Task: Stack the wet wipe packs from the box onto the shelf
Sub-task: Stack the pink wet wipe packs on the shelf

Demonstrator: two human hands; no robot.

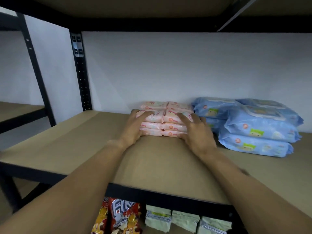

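At frame centre, the left hand (pixel 135 125) and right hand (pixel 194 130) clasp the pink wipe packs (pixel 164 118) on the brown shelf (pixel 67 146); blue wipe packs (pixel 256 127) sit just right; snack bags (pixel 118 217) show at bottom.

You could read only one thing for certain: big white letters "FIN", cut off by the shelf edge, on the red snack bag (pixel 121 215) on the lower level, with "Chocolate" in smaller print beneath. The pink wet wipe packs (pixel 168 119) carried small round red logos and pink script, too blurred for you to make out. The blue wet wipe packs (pixel 253 130) showed round orange badges and the pale green packets (pixel 184 220) white labels with fine print, none of it legible.
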